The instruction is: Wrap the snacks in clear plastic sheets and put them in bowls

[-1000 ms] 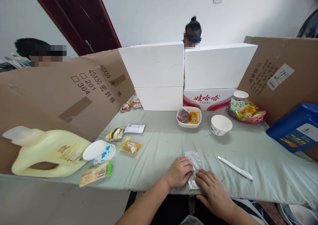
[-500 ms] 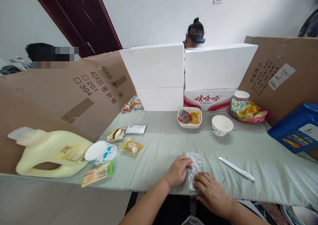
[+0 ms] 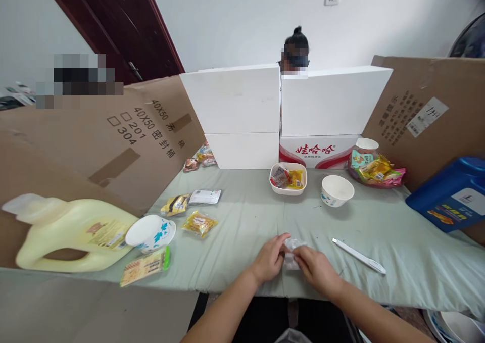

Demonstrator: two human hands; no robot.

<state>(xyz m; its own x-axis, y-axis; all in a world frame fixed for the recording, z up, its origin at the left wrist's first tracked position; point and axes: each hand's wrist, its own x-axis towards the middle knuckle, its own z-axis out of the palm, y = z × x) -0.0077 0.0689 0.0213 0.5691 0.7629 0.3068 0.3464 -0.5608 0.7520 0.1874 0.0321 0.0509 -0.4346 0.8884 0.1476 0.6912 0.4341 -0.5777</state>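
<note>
- Far left of frame: pale yellow jug (image 3: 71,232) lying on its side against the cardboard screen (image 3: 113,141); white bowl with blue print (image 3: 150,232) tipped just beside it, a flat snack packet (image 3: 146,265) in front of that.
- Left of centre: three small packets on the green cloth (image 3: 246,216): a yellow-black one (image 3: 175,204), a white one (image 3: 205,196), an orange one (image 3: 199,223).
- Lower centre: left hand (image 3: 270,258) and right hand (image 3: 317,268) meet over a clear plastic bag (image 3: 291,251), bunched up small between them near the table's front edge.
- Left hand: fingers curled, pinching the bag's left side. Right hand: fingertips closed on its right side. Both hold the bag.
- Bag handling, a judgement: very light, limp, crinkly, a bit slippery; no stiffness, so it collapses wherever it is pinched. Best grip is a fingertip pinch at an edge or fold, one hand per side. Not fragile, though thin film could tear if yanked.
- Right of the hands: white pen-like tool (image 3: 358,255) lying flat, apart from the bag.
- Upper centre to right: white tray with snacks (image 3: 288,179), empty paper bowl (image 3: 337,190), red plate of snacks (image 3: 377,172), blue container (image 3: 452,194) at the right edge.
- Top centre: another person behind the white boxes (image 3: 280,100).
</note>
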